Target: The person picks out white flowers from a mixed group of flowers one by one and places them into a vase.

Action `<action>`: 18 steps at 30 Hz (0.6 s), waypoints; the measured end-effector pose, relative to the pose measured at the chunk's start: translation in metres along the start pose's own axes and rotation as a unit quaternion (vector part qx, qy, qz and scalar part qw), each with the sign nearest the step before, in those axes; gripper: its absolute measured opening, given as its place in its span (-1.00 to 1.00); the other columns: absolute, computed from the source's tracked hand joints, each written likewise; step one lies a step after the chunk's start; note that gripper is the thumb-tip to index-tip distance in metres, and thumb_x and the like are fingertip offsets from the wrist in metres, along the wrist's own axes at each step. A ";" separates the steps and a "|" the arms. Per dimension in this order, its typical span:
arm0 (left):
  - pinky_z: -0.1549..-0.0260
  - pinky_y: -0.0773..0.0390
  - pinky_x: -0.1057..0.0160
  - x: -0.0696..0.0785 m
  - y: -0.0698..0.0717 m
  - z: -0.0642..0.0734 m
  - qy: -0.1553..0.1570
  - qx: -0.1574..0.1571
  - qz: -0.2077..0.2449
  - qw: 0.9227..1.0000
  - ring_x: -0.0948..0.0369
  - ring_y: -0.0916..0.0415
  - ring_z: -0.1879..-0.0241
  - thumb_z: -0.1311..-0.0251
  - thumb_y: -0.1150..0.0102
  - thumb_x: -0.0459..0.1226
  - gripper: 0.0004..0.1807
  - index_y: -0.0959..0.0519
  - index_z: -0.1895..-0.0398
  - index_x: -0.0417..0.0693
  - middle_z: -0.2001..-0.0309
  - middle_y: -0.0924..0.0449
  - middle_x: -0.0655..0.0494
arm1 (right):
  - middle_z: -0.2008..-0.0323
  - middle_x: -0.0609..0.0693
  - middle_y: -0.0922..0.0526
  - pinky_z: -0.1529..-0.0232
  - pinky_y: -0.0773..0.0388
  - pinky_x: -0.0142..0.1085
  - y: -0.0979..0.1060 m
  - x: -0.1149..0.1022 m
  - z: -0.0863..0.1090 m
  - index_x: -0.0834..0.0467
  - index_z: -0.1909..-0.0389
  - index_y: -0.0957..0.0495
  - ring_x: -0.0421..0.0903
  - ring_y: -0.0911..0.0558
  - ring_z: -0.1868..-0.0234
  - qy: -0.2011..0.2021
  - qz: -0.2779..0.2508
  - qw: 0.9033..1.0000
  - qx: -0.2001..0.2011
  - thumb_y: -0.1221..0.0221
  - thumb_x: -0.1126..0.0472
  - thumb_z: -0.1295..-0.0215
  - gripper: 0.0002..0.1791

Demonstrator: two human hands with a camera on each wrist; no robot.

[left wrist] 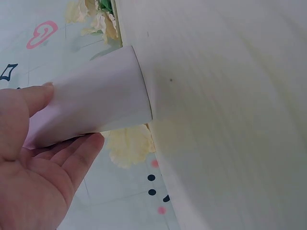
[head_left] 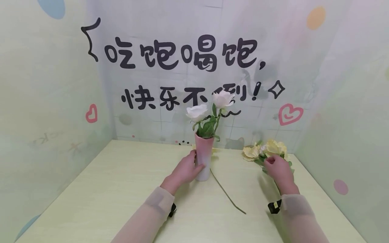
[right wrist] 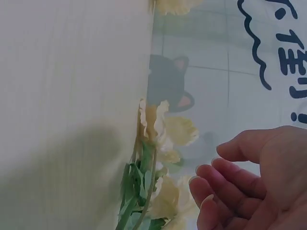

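Note:
My left hand (head_left: 186, 168) holds a pink-to-white vase (head_left: 204, 158) that stands upright on the table. In the left wrist view the thumb lies on one side of the vase (left wrist: 103, 93) and the fingers on the other. Two white roses (head_left: 223, 99) with green leaves rise from its mouth. My right hand (head_left: 280, 172) is above a bunch of yellow flowers (head_left: 275, 147) lying at the table's right. Its fingers (right wrist: 230, 179) are loosely bent, apart from the thumb, with nothing between them in the right wrist view. The head view hides part of the bunch behind this hand.
Another yellow flower (left wrist: 129, 146) lies behind the vase, mostly hidden in the head view. A thin green stem (head_left: 228, 193) stretches across the pale table (head_left: 121, 189) toward the front right. Printed curtains (head_left: 170, 20) enclose the table at the back and both sides.

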State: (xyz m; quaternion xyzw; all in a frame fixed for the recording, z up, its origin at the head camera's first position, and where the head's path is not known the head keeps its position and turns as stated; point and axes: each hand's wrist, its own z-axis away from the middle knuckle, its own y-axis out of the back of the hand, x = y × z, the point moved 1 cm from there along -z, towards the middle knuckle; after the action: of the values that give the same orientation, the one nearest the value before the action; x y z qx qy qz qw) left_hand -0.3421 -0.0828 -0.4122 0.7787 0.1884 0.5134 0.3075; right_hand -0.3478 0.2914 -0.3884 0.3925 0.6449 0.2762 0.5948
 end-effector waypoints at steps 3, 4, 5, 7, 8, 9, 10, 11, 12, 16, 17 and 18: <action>-0.46 -0.57 -0.19 0.000 0.000 0.000 -0.001 -0.002 -0.007 1.000 -0.20 -0.53 -0.48 -0.60 -0.25 -0.20 -0.26 -0.21 -0.61 -0.45 -0.50 -0.49 -0.38 | -0.07 0.39 -0.72 0.21 -0.70 0.01 0.003 0.011 -0.002 0.41 -0.23 -0.54 0.18 -0.72 0.13 -0.023 0.021 0.999 -0.013 -0.08 0.06 -0.58 -0.50; -0.46 -0.57 -0.19 0.000 0.000 0.000 -0.002 -0.001 -0.007 1.000 -0.20 -0.53 -0.47 -0.60 -0.25 -0.20 -0.26 -0.22 -0.61 -0.45 -0.49 -0.49 -0.38 | 0.00 0.40 -0.71 0.25 -0.67 -0.01 0.003 0.014 -0.003 0.43 -0.17 -0.54 0.18 -0.70 0.16 -0.034 0.028 0.999 -0.015 -0.09 0.05 -0.57 -0.50; -0.46 -0.57 -0.19 0.000 0.000 0.000 -0.001 -0.002 -0.006 1.000 -0.20 -0.53 -0.48 -0.60 -0.25 -0.20 -0.26 -0.21 -0.62 -0.44 -0.50 -0.49 -0.37 | 0.00 0.42 -0.69 0.26 -0.67 0.01 0.003 0.016 -0.003 0.46 -0.15 -0.52 0.21 -0.70 0.15 -0.044 0.036 0.998 -0.016 -0.12 0.03 -0.56 -0.48; -0.47 -0.57 -0.19 -0.001 0.000 -0.001 -0.001 0.000 -0.004 1.000 -0.20 -0.53 -0.48 -0.61 -0.25 -0.19 -0.26 -0.21 -0.62 -0.43 -0.50 -0.49 -0.37 | -0.02 0.53 -0.59 0.24 -0.68 0.07 0.001 0.021 -0.004 0.56 -0.18 -0.44 0.32 -0.68 0.11 -0.071 0.049 0.996 -0.019 -0.16 0.00 -0.54 -0.37; -0.47 -0.57 -0.18 -0.001 -0.001 -0.001 -0.001 0.000 -0.003 1.000 -0.19 -0.53 -0.48 -0.61 -0.24 -0.19 -0.26 -0.21 -0.62 -0.42 -0.50 -0.49 -0.36 | -0.07 0.61 -0.52 0.20 -0.69 0.13 0.000 0.023 -0.004 0.63 -0.24 -0.36 0.40 -0.66 0.05 -0.086 0.054 0.995 -0.025 -0.19 -0.01 -0.53 -0.27; -0.48 -0.56 -0.18 -0.001 -0.001 -0.001 0.000 0.000 -0.001 1.000 -0.19 -0.52 -0.49 -0.61 -0.24 -0.19 -0.26 -0.21 -0.62 -0.42 -0.51 -0.49 -0.36 | -0.11 0.66 -0.44 0.14 -0.69 0.19 -0.002 0.024 -0.004 0.68 -0.29 -0.27 0.46 -0.63 0.01 -0.103 0.055 0.993 -0.029 -0.21 -0.02 -0.51 -0.19; -0.48 -0.56 -0.18 -0.001 -0.001 -0.001 -0.001 0.002 -0.001 1.000 -0.19 -0.52 -0.49 -0.61 -0.24 -0.19 -0.26 -0.22 -0.62 -0.41 -0.51 -0.49 -0.36 | -0.13 0.70 -0.37 0.09 -0.69 0.24 -0.003 0.026 -0.003 0.73 -0.33 -0.17 0.52 -0.60 -0.03 -0.119 0.055 0.991 -0.038 -0.22 -0.02 -0.49 -0.10; -0.48 -0.56 -0.17 -0.001 -0.001 -0.001 -0.001 0.003 0.000 1.000 -0.19 -0.52 -0.49 -0.61 -0.24 -0.19 -0.27 -0.22 -0.62 -0.41 -0.51 -0.49 -0.36 | -0.22 0.76 -0.28 0.01 -0.67 0.32 -0.004 0.027 -0.003 0.77 -0.41 -0.03 0.59 -0.56 -0.11 -0.130 0.058 0.989 -0.046 -0.24 -0.02 -0.48 0.00; -0.48 -0.56 -0.18 -0.001 -0.001 -0.001 -0.001 0.003 0.001 1.000 -0.19 -0.52 -0.49 -0.61 -0.24 -0.19 -0.27 -0.22 -0.62 -0.41 -0.51 -0.49 -0.36 | -0.25 0.80 -0.20 -0.04 -0.66 0.36 -0.006 0.028 -0.003 0.78 -0.47 0.09 0.65 -0.51 -0.17 -0.140 0.060 0.987 -0.055 -0.25 -0.01 -0.47 0.08; -0.47 -0.56 -0.18 0.001 0.000 0.000 0.000 0.004 0.005 1.000 -0.19 -0.52 -0.49 -0.60 -0.25 -0.20 -0.27 -0.23 -0.61 -0.41 -0.51 -0.49 -0.36 | -0.42 0.86 -0.06 -0.11 -0.66 0.40 -0.008 0.030 -0.002 0.75 -0.56 0.31 0.71 -0.43 -0.32 -0.153 0.080 0.982 -0.078 -0.18 0.06 -0.48 0.14; -0.47 -0.56 -0.18 0.001 0.000 0.000 0.001 0.004 0.006 1.000 -0.19 -0.52 -0.49 -0.60 -0.25 -0.20 -0.27 -0.23 -0.62 -0.41 -0.51 -0.49 -0.36 | -0.43 0.85 -0.07 -0.08 -0.68 0.37 -0.008 0.030 -0.003 0.75 -0.56 0.28 0.68 -0.46 -0.31 -0.153 0.085 0.981 -0.080 -0.15 0.07 -0.49 0.10; -0.48 -0.56 -0.19 0.002 0.000 0.000 0.002 0.003 0.007 1.000 -0.19 -0.52 -0.49 -0.60 -0.25 -0.19 -0.27 -0.23 -0.62 -0.41 -0.51 -0.49 -0.35 | -0.44 0.83 -0.11 -0.04 -0.70 0.34 -0.008 0.030 -0.003 0.74 -0.57 0.23 0.65 -0.50 -0.29 -0.152 0.090 0.981 -0.082 -0.12 0.08 -0.51 0.05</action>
State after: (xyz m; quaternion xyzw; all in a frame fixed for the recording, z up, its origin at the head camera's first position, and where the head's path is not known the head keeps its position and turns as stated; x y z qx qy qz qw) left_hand -0.3413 -0.0817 -0.4114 0.7797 0.1856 0.5166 0.3013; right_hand -0.3519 0.3127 -0.4114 0.4369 0.4838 0.3174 0.6887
